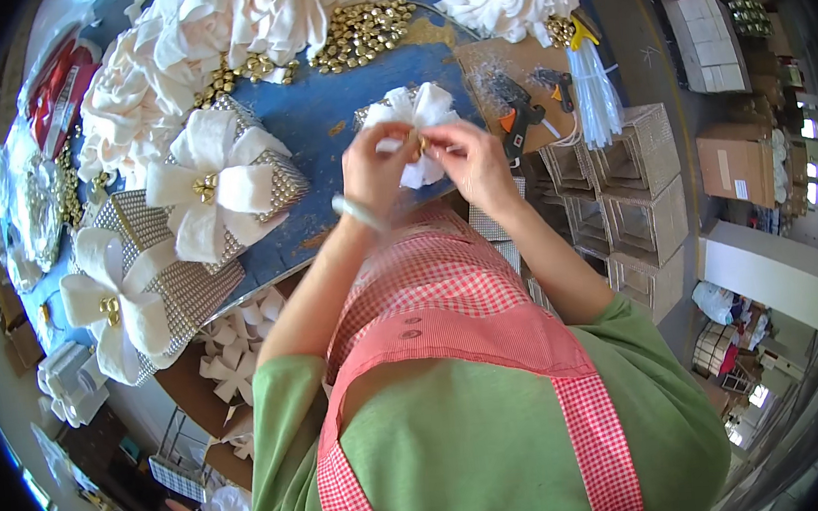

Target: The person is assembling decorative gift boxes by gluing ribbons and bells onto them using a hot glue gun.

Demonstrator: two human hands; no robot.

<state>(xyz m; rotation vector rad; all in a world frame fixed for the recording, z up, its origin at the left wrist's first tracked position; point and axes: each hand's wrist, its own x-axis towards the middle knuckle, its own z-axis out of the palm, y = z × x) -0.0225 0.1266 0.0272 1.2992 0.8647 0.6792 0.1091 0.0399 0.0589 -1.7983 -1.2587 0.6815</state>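
In front of me on the blue table is a white fabric bow (430,105), its loops spread out around my fingers. My left hand (370,169) and my right hand (479,164) meet over its middle, fingertips pinched together. Between them shows a small gold bell (422,145), partly hidden by the fingers. To the left stand boxes covered in silvery beads; one carries a white bow (213,185) with gold bells at its centre. A nearer box has a similar bow (114,306).
White fabric pieces (243,22) are heaped along the table's far side, beside loose gold bells (362,34). Right of my hands, a glue gun (517,115) lies on cardboard near clear glue sticks (595,93). Beaded open boxes (642,196) are stacked at right; a carton (193,396) holds white bows.
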